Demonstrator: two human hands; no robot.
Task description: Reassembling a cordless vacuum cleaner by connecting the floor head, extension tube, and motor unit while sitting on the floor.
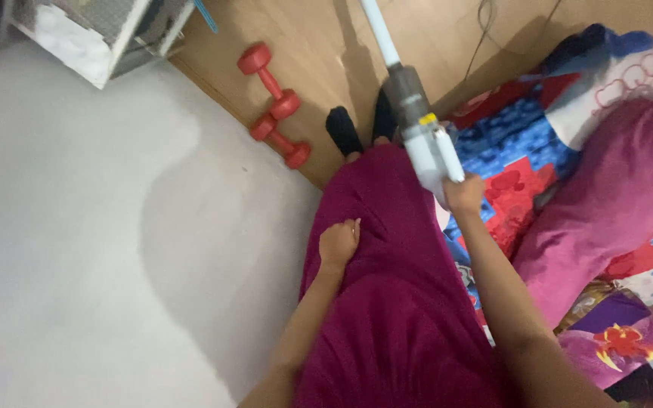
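Right hand clenched round stick vacuum handle; long axis runs up-left from grip over wooden floor; left hand seemingly loose on maroon skirt

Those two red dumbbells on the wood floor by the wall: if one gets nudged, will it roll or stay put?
The red dumbbells look rigid and probably heavy for their size, so a light nudge may barely move them. Their rounded ends suggest they could roll sideways on the smooth wooden floor. The two appear to touch end to end, so pushing one would likely shift the other.
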